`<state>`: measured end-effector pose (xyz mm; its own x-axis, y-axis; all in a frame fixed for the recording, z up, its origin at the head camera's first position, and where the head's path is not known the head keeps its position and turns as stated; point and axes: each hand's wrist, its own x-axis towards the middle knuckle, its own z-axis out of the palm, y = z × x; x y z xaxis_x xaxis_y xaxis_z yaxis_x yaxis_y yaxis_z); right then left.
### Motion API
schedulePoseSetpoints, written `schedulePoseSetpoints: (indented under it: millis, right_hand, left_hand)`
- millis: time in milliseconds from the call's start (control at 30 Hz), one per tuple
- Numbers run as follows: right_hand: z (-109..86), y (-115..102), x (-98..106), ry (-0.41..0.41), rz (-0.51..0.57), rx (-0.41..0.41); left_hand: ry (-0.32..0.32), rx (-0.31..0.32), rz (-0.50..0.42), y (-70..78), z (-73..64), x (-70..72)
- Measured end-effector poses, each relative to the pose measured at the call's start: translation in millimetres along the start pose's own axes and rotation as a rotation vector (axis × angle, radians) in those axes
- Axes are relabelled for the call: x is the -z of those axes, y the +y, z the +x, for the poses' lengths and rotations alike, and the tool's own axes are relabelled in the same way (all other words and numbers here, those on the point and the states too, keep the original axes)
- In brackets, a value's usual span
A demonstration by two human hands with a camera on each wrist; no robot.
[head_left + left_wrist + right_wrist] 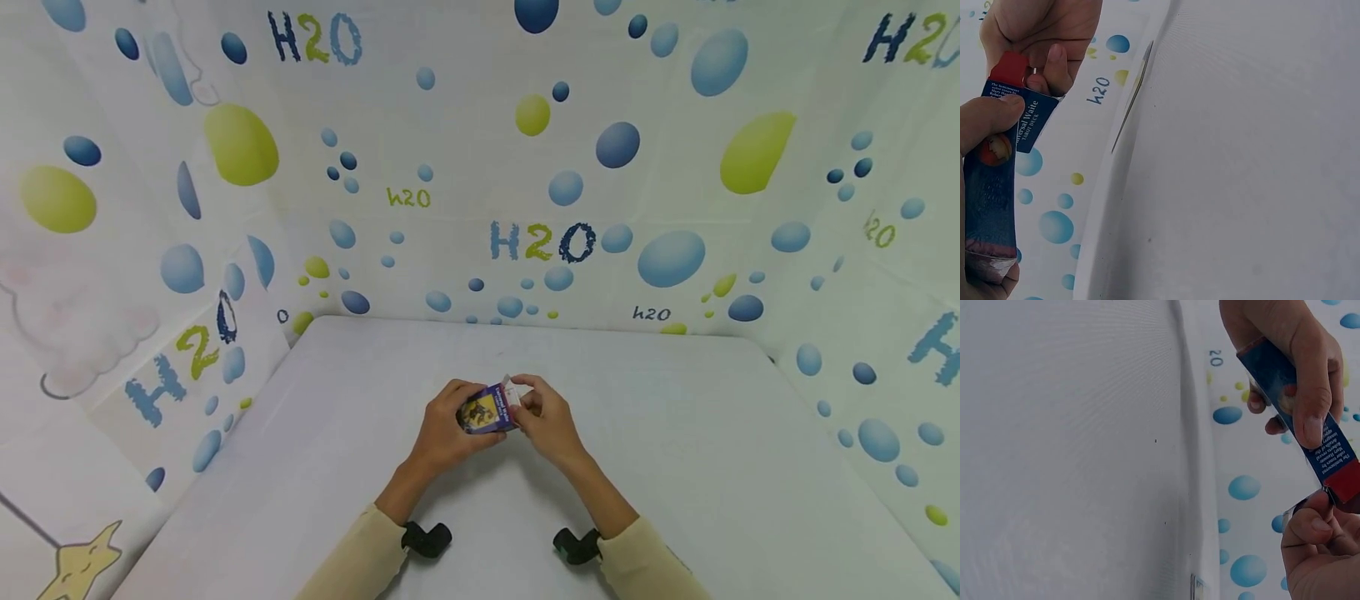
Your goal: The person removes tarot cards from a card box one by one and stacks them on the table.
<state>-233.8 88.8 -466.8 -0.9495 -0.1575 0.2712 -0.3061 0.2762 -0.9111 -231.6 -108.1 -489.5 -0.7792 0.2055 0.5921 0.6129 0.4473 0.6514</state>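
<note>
A tarot deck box, blue-purple with a yellow picture panel, is tilted above the table between both hands. My left hand grips it across its body, and the thumb presses along the narrow side in the left wrist view. The box's right end is open, with a red side flap standing out. At that end my right hand pinches the white-lined lid flap between thumb and fingers. In the right wrist view, the right fingers curl close beside the red flap. The box's inside is hidden.
A white-covered table lies under the hands. Behind it and at both sides hang white curtains printed with blue and green bubbles and H2O lettering. Black wrist cameras sit at both sleeve cuffs.
</note>
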Motion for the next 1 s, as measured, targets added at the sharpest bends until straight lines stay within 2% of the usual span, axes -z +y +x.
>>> schedulePoseSetpoints:
  millis: [167,333,567,1000]
  right_hand:
    - [0.7,-1.2,3.3,-0.001,-0.004,0.03]
    - [2.1,-1.6,4.8,0.006,0.011,0.026]
    - [2.3,0.4,4.0,0.006,0.053,-0.033]
    - [8.4,1.6,15.1,0.027,0.174,-0.156]
  left_hand:
    - [-0.004,0.003,-0.005,1.8,2.3,0.3]
    - [-0.001,-0.005,-0.003,1.2,3.2,-0.3]
    - [0.02,-0.009,0.023,-0.9,-0.7,0.0]
    - [0.018,0.031,0.022,1.9,0.2,0.7]
